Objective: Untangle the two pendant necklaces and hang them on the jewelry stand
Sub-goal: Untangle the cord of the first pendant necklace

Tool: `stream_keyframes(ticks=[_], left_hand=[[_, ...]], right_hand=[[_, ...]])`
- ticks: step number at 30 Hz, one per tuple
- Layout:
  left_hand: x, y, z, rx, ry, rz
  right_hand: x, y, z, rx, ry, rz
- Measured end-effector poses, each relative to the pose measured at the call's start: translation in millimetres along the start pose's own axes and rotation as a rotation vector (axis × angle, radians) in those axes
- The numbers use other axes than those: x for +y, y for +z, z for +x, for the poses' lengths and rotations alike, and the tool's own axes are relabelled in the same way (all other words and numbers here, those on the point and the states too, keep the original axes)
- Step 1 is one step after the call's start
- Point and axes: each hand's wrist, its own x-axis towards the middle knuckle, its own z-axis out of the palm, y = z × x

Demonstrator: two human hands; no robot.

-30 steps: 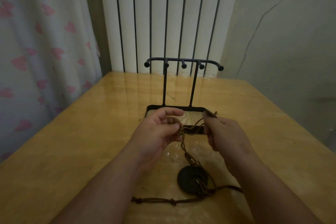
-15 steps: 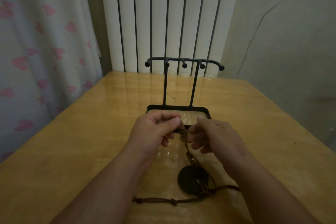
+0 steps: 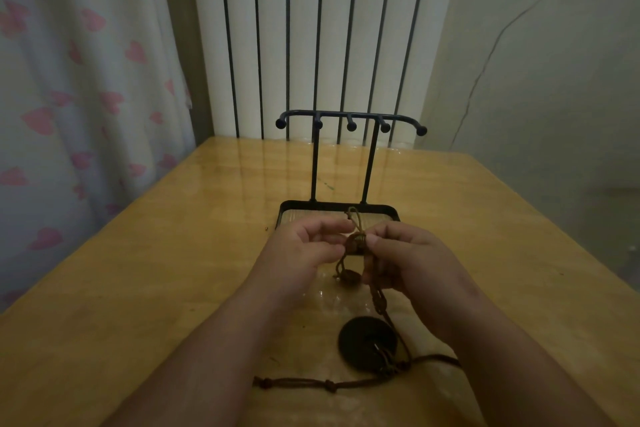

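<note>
Necklace cords (image 3: 356,238), brown and knotted together, are pinched between both hands just above the table. The left hand (image 3: 304,250) grips the knot from one side with thumb and curled fingers; the right hand (image 3: 412,260) pinches it from the other. A loop of cord stands up above the fingertips, and a small pendant (image 3: 350,277) dangles under the knot. A braided strand runs down to a round dark pendant (image 3: 363,340) lying flat on the table (image 3: 138,288), and a knotted cord trails left from it along the wood.

Just beyond the hands stands the jewelry stand (image 3: 349,116); its tray base (image 3: 287,210) shows a pale ribbed liner, the near part hidden by the hands. Bare wood lies on both sides of the arms. The table's left edge runs beside a curtain (image 3: 69,80), its far edge against a radiator (image 3: 311,28).

One cord passes under the right forearm. In the dim light, which strand belongs to which necklace cannot be told.
</note>
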Motion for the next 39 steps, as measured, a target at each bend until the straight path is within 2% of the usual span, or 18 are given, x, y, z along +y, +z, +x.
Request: stream_keyframes(ticks=[12,17,24,30,34,39], left_hand=[[0.9,5.7,-0.3,0.023,-0.002,0.198],[0.9,4.9,-1.0,0.014,0.032,0.228],[-0.8,5.1,-0.1,0.064,0.074,0.212],[-0.3,4.8,-2.3,0.211,0.259,0.416],[-4.3,5.4,-4.1,0.151,0.362,0.491],[-6.9,7.6,-3.4,0.140,0.341,0.513]], right_hand=[[-0.4,-1.2,0.7,-0.019,0.059,0.054],[2.6,0.2,0.8,0.028,-0.092,-0.201],[1.5,2.2,0.9,0.054,-0.046,-0.170],[1.7,2.6,2.4,0.087,-0.030,-0.160],[4.6,2.8,3.9,0.065,-0.025,-0.155],[6.4,2.3,4.7,0.039,-0.045,-0.182]])
